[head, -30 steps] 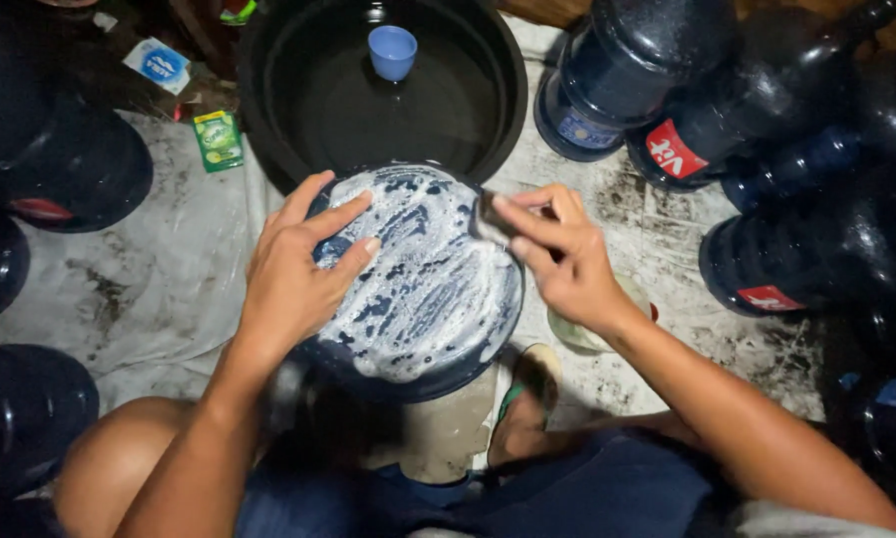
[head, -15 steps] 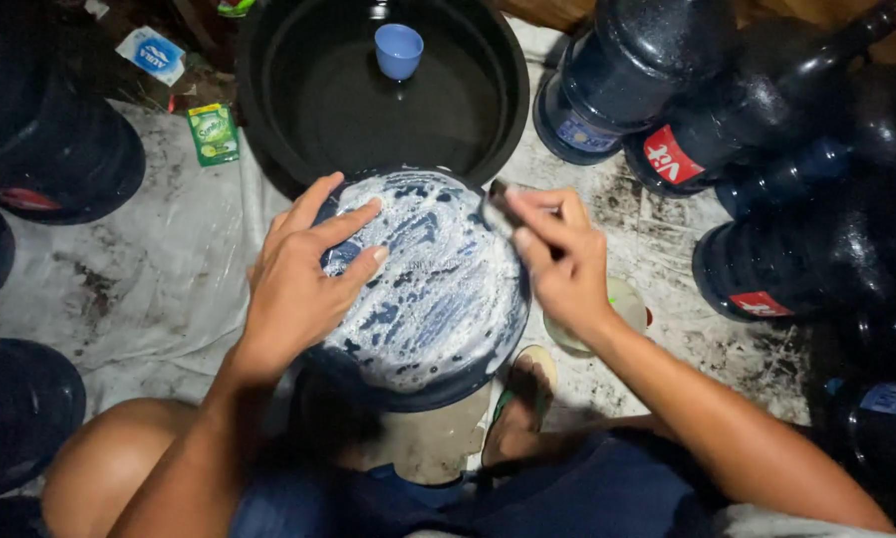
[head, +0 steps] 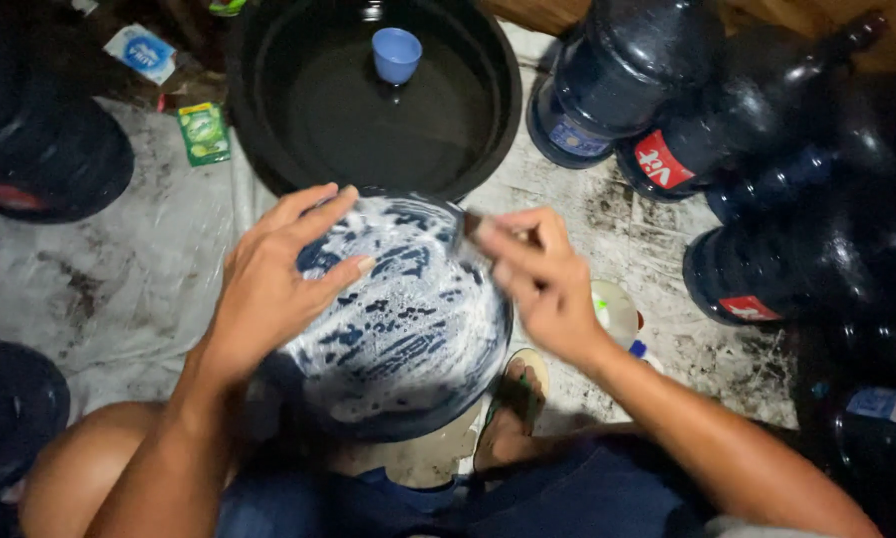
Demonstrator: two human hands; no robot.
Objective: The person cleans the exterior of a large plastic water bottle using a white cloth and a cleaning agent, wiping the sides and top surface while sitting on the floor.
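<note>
**A:** Stained grey plastic sheeting (head: 119, 299) covers the floor where you crouch, and big dark water jugs (head: 627, 70) crowd in on both sides. Tell me what you have in front of you.

**B:** You have a large dark blue water jug (head: 408, 329) between your knees, its round bottom turned up toward you and coated in white suds. It sits just below the rim of a wide black basin (head: 368, 110), where a small blue cup (head: 396, 52) stands.

**A:** And your hands?

**B:** Your left hand (head: 268, 289) lies open and flat on the left side of the soapy bottom, fingers spread, steadying it rather than gripping. Your right hand (head: 537, 284) is curled closed, fingertips pinched on a small dark scrubber (head: 471, 225) at the upper right edge of the jug's bottom. I cannot tell whether it is a sponge or a brush.

**A:** Which step does that look like?

**B:** Scrubbing, I judge: the suds are streaked and some blue patches show through near the middle and left, so the lather is not even yet.

**A:** What does the next stroke ask of you?

**B:** Probably a firm left palm so the jug does not roll, and steady pressure along the rim. A light-coloured dish (head: 615, 311) sits just right of the jug, by your sandalled foot (head: 512, 403); a green sachet (head: 203, 132) lies near the basin.
</note>
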